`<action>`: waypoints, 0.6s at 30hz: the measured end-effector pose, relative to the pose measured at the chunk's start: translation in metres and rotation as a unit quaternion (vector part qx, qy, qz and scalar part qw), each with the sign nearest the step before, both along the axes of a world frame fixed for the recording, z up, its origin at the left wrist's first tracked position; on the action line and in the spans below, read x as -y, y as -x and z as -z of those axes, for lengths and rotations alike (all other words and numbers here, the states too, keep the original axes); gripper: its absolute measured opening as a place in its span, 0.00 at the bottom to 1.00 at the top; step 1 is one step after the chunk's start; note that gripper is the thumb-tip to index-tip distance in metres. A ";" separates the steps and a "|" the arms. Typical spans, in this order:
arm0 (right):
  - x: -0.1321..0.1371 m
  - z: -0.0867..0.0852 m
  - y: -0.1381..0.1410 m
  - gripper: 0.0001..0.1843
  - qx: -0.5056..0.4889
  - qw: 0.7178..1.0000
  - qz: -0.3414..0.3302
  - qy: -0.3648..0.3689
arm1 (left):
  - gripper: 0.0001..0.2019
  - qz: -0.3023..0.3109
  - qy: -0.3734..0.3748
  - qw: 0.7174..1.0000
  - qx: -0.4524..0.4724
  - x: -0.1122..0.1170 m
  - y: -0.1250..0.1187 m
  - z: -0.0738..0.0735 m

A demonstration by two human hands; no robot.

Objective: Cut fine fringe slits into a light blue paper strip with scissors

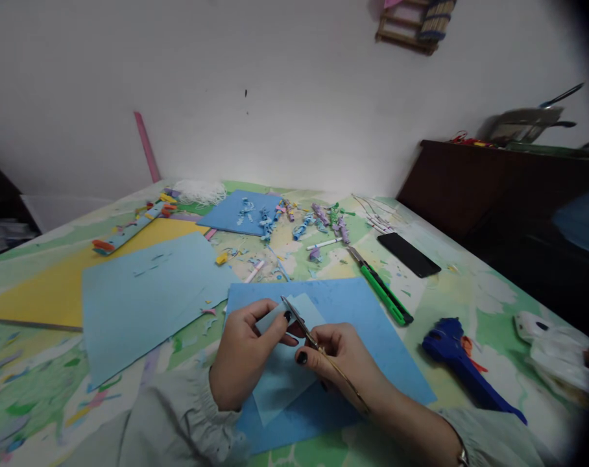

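One light-blue piece point(269, 320) between left fingers point(274, 332), scissors point(300, 323) beside.

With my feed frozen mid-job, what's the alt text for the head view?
The right hand holds slim metal scissors at a thin pale blue sheet held in the left hand, above a larger, darker blue flat sheet. Beyond it lie a green-and-black box cutter and a black rectangular phone.

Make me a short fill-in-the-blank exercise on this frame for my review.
1. The right hand holds a pair of ____.
2. The left hand pinches a piece coloured light ____.
3. The utility knife has a black and ____ handle.
Missing words: scissors; blue; green.
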State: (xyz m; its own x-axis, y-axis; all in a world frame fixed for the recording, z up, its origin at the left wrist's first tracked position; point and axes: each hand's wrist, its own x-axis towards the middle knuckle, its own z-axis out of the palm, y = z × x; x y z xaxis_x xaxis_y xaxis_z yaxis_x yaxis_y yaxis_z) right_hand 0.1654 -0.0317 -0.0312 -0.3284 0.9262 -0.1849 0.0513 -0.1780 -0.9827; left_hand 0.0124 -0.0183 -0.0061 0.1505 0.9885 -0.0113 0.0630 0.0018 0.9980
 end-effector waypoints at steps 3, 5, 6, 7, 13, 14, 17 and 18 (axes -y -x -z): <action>0.000 -0.001 0.000 0.27 0.011 1.000 -0.001 -0.006 | 0.07 0.003 0.001 1.000 0.006 0.000 0.000 0.000; 0.000 -0.002 0.000 0.27 0.015 1.000 -0.003 -0.011 | 0.07 0.008 -0.001 1.000 0.012 0.000 0.000 0.000; 0.000 -0.002 0.001 0.27 0.013 1.000 -0.001 -0.007 | 0.07 0.012 -0.003 1.000 0.015 0.000 -0.001 0.000; 0.000 -0.003 0.001 0.27 0.011 1.000 0.001 -0.004 | 0.07 0.016 -0.004 1.000 0.017 0.000 -0.001 0.000; 0.001 -0.005 0.002 0.27 0.017 1.000 0.004 0.007 | 0.07 0.021 0.006 0.999 0.026 0.000 -0.001 -0.001; 0.001 -0.005 0.002 0.27 0.017 1.000 0.003 0.004 | 0.07 0.023 0.004 0.999 0.026 0.000 -0.001 -0.001; 0.001 -0.004 0.002 0.28 0.019 1.000 0.002 0.002 | 0.07 0.022 -0.004 1.000 0.022 0.000 -0.001 -0.001; 0.001 -0.004 0.002 0.28 0.019 1.000 0.003 0.002 | 0.07 0.021 -0.004 1.000 0.020 0.000 -0.001 -0.001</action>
